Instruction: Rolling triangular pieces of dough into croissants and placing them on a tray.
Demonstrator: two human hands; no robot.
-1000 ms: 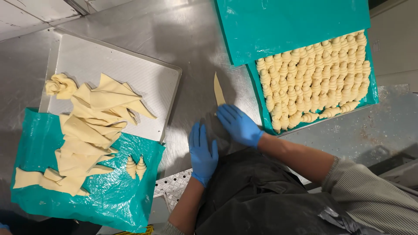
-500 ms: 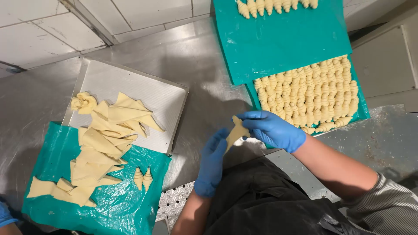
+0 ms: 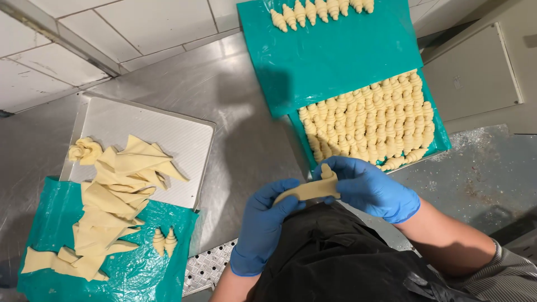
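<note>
Steel worktop (image 3: 240,106) below: left hand (image 3: 263,223) and right hand (image 3: 366,187) pinch opposite ends of dough strip (image 3: 306,191). Risk: overstretching likely tears it.

Stainless steel worktop (image 3: 240,112), scuffed, dull reflections. White tiled wall (image 3: 112,28) behind, grey joints. Perforated metal grating (image 3: 210,265) at worktop's near edge.

The dough piece (image 3: 307,190) was a pale yellow strip of raw pastry, long and thin, partly rolled at its right end into a small upright knob. It lay nearly level, held in the air just below the tray of rolled croissants (image 3: 369,120), tilted slightly up toward the right.
</note>
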